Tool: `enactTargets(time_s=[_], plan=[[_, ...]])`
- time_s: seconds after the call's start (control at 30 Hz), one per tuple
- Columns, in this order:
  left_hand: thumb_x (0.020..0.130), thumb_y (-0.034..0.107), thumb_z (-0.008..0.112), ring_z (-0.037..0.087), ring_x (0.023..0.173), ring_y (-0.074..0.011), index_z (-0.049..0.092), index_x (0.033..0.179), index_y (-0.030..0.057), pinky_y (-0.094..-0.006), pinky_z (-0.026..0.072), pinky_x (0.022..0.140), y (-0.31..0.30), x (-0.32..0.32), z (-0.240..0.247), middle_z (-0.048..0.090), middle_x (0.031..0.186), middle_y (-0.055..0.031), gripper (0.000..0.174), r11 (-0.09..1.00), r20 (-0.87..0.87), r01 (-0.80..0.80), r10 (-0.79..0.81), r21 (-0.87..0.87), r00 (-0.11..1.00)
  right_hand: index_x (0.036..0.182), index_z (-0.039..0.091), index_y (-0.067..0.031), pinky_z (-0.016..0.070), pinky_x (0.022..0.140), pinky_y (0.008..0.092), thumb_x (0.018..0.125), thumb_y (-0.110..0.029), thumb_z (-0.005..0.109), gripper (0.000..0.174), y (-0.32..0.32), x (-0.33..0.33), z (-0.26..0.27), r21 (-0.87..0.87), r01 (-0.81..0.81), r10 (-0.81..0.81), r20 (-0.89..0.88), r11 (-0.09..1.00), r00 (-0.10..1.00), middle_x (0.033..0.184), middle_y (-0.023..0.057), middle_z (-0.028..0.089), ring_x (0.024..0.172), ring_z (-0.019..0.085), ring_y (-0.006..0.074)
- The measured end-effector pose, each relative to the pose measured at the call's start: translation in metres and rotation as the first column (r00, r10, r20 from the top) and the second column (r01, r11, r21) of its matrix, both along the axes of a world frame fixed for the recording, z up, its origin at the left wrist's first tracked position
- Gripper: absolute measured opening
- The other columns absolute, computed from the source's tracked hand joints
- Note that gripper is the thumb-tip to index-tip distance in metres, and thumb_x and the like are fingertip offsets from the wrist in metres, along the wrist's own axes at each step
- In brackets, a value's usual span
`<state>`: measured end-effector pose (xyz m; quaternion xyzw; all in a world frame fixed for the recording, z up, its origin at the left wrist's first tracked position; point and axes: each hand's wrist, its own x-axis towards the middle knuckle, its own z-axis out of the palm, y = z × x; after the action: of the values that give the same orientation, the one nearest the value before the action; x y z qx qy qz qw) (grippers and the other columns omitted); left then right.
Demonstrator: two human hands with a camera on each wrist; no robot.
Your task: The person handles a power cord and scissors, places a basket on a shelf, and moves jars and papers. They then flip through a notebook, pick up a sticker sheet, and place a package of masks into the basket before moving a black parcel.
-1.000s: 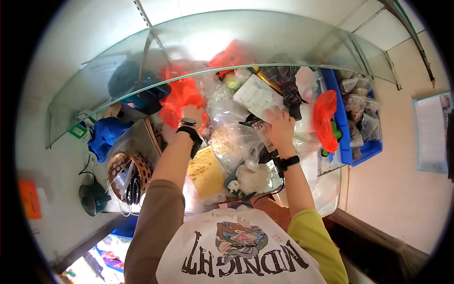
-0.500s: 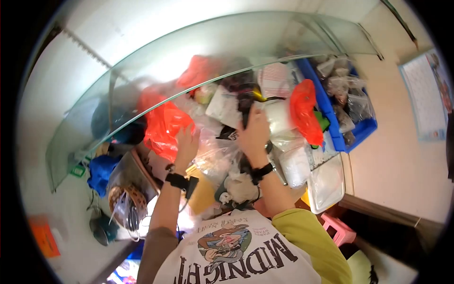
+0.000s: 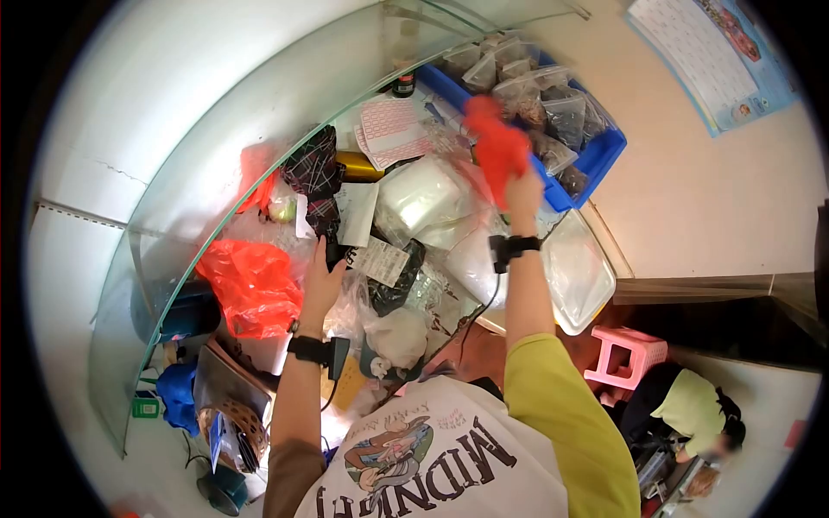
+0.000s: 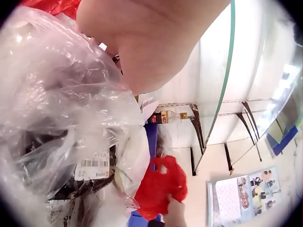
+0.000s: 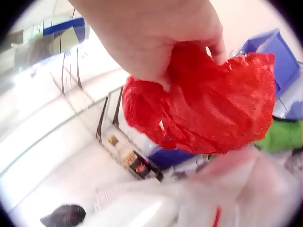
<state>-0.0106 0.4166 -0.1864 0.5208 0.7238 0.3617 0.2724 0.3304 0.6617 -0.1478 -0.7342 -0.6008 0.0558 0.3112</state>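
My right hand (image 3: 523, 200) pinches a red plastic bag (image 3: 499, 148) beside the blue tray; in the right wrist view the crumpled red bag (image 5: 222, 104) hangs from the thumb and fingers of the hand (image 5: 156, 38). My left hand (image 3: 321, 289) touches the dark plaid cloth (image 3: 321, 216) near a white printed label (image 3: 377, 261). In the left wrist view the hand (image 4: 147, 42) is above clear plastic bags (image 4: 52, 85); its fingertips are hidden there. Another red bag (image 3: 250, 289) lies left of the left hand.
A glass shelf (image 3: 200, 250) crosses the left and back. The blue tray (image 3: 563, 200) holds several small bags. Clear packs (image 3: 419, 194) lie mid-table. A basket (image 3: 250, 425) stands at lower left; a pink stool (image 3: 635, 356) and another person (image 3: 691, 410) are at lower right.
The view has turned toward the right. My right hand has moved from the pile to the red bag near the blue tray and taken hold of it. The left hand has moved from the other red bag to the cloth.
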Motion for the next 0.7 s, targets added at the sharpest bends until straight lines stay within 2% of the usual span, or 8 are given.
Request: enactTargets(time_s=[0.1, 0.17, 0.23, 0.3, 0.37, 0.47, 0.6, 0.7], plan=[[0.087, 0.022, 0.058, 0.030, 0.131, -0.0412, 0.030, 0.141, 0.0012, -0.0452, 0.0247, 0.108, -0.015, 0.017, 0.026, 0.032, 0.141, -0.0281, 0.064, 0.999, -0.131, -0.039, 0.035, -0.034, 0.991, 0.111, 0.061, -0.0044, 0.0503, 0.073, 0.0450, 0.080, -0.032, 0.062, 0.041, -0.002, 0.027, 0.068, 0.154, 0.112, -0.068, -0.267, 0.982, 0.961, 0.089, 0.0236, 0.065, 0.083, 0.064, 0.0403], [0.088, 0.025, 0.057, 0.030, 0.131, -0.0422, 0.031, 0.141, 0.0026, -0.0467, 0.0243, 0.108, -0.022, 0.022, 0.012, 0.031, 0.142, -0.0282, 0.063, 0.999, -0.140, -0.031, 0.029, -0.018, 0.990, 0.116, 0.059, -0.0052, 0.0465, 0.080, 0.0465, 0.078, -0.036, 0.065, 0.049, -0.010, 0.029, 0.087, 0.299, -0.180, 0.278, -0.326, 0.937, 0.904, 0.102, 0.0233, 0.064, 0.097, 0.060, 0.0391], [0.089, 0.027, 0.056, 0.030, 0.130, -0.0433, 0.031, 0.141, 0.0040, -0.0481, 0.0240, 0.107, -0.027, 0.028, 0.013, 0.029, 0.142, -0.0284, 0.063, 1.000, -0.152, -0.024, 0.025, 0.007, 0.988, 0.127, 0.052, -0.0090, 0.0376, 0.092, 0.0523, 0.073, -0.041, 0.070, 0.065, -0.017, 0.012, 0.071, 0.103, -0.387, 0.336, 0.329, 0.916, 0.882, 0.127, 0.0230, 0.052, 0.117, 0.048, 0.0380], [0.089, 0.028, 0.055, 0.029, 0.130, -0.0441, 0.031, 0.141, 0.0060, -0.0487, 0.0237, 0.107, -0.031, 0.040, 0.019, 0.026, 0.144, -0.0285, 0.061, 0.999, -0.214, -0.046, 0.040, -0.027, 0.976, 0.135, 0.043, -0.0147, 0.0265, 0.099, 0.0589, 0.070, -0.046, 0.071, 0.077, -0.033, -0.017, 0.058, 0.064, -0.470, 0.443, 0.242, 0.880, 0.863, 0.140, 0.0204, 0.037, 0.128, 0.034, 0.0377], [0.090, 0.029, 0.055, 0.028, 0.131, -0.0447, 0.032, 0.142, 0.0084, -0.0496, 0.0227, 0.107, -0.036, 0.045, 0.022, 0.023, 0.145, -0.0285, 0.060, 0.999, -0.227, -0.051, 0.051, 0.005, 0.973, 0.134, 0.044, -0.0178, 0.0321, 0.096, 0.0556, 0.063, -0.044, 0.076, 0.083, -0.054, -0.056, 0.052, 0.038, -0.761, 0.745, 0.179, 0.647, 0.642, 0.132, 0.0115, 0.050, 0.128, 0.035, 0.0383], [0.089, 0.028, 0.056, 0.027, 0.132, -0.0441, 0.032, 0.142, 0.0091, -0.0498, 0.0221, 0.108, -0.055, 0.050, 0.030, 0.024, 0.145, -0.0282, 0.061, 0.998, -0.217, -0.058, 0.050, -0.030, 0.975, 0.129, 0.051, -0.0180, 0.0356, 0.095, 0.0540, 0.063, -0.035, 0.074, 0.072, -0.094, -0.095, 0.015, -0.001, -0.724, 0.664, 0.396, 0.690, 0.633, 0.134, 0.0091, 0.048, 0.125, 0.040, 0.0401], [0.087, 0.022, 0.059, 0.028, 0.131, -0.0438, 0.033, 0.141, 0.0080, -0.0494, 0.0232, 0.108, -0.099, 0.044, 0.058, 0.025, 0.144, -0.0280, 0.061, 0.998, -0.223, -0.049, 0.039, -0.039, 0.974, 0.106, 0.065, -0.0092, 0.0486, 0.082, 0.0434, 0.071, -0.014, 0.061, 0.036, -0.051, -0.095, 0.005, 0.235, -0.707, 0.737, -0.067, 0.667, 0.672, 0.108, 0.0192, 0.063, 0.098, 0.061, 0.0345], [0.086, 0.016, 0.060, 0.031, 0.131, -0.0391, 0.037, 0.138, 0.0068, -0.0457, 0.0259, 0.107, -0.143, 0.038, 0.071, 0.032, 0.142, -0.0242, 0.058, 0.994, -0.193, -0.093, 0.082, -0.051, 0.978, 0.099, 0.066, -0.0012, 0.0511, 0.075, 0.0423, 0.074, -0.011, 0.058, 0.028, -0.040, -0.081, 0.033, 0.164, -0.484, 0.509, -0.359, 0.860, 0.783, 0.086, 0.0218, 0.066, 0.084, 0.064, 0.0368]])
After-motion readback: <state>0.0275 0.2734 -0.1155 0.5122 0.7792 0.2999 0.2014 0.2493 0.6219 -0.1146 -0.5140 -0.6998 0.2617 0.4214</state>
